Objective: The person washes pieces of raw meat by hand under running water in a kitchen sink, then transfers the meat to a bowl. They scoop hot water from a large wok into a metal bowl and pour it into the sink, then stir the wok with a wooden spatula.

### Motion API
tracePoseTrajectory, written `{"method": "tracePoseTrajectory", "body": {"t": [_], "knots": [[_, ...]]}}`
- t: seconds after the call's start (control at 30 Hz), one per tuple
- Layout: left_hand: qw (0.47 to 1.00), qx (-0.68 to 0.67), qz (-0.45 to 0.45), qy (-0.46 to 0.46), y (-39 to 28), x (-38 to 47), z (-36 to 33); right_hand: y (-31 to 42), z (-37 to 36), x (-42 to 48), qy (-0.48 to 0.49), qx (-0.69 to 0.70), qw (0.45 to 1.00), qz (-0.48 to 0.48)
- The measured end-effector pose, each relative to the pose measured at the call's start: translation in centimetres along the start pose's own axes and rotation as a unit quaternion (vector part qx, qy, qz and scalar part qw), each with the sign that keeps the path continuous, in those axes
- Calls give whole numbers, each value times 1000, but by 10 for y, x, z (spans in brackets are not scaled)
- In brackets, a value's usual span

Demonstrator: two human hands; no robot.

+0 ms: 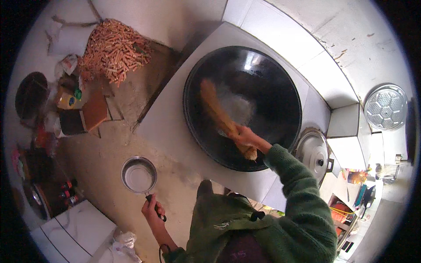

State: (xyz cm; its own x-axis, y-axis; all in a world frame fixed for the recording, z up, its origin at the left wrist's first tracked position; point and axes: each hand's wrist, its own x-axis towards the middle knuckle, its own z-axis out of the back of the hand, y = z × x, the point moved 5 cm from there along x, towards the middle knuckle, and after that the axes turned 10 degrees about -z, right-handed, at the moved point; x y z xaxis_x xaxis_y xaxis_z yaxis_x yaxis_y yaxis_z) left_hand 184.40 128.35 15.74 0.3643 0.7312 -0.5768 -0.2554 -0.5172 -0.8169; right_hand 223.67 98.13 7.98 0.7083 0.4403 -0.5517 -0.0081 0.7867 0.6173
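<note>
My right hand is closed round a straw-coloured brush or whisk broom, whose far end is blurred over the inside of a big black wok. Shallow, cloudy liquid lies at the wok's bottom. Down at the left, my left hand grips the black handle of a small metal saucepan, held over the floor away from the wok. The saucepan's pale inside faces up; whether it holds any liquid I cannot tell.
The wok sits in a white-tiled stove. A lidded metal pot stands close at its right. Corncobs are heaped on the floor at the upper left. A white cabinet is at the lower left, and a perforated steamer tray is at the far right.
</note>
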Motion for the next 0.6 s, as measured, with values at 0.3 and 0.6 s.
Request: {"method": "tracePoseTrajectory", "body": {"t": [0.3,0.6], "knots": [[1000,-5,-18,-10,-31,23,-18,-56,143,-91,-132,-75,982,-108],[989,68,-77,108,-79,19,-109,-163,179,-41,-211,-150,946,-195]]}}
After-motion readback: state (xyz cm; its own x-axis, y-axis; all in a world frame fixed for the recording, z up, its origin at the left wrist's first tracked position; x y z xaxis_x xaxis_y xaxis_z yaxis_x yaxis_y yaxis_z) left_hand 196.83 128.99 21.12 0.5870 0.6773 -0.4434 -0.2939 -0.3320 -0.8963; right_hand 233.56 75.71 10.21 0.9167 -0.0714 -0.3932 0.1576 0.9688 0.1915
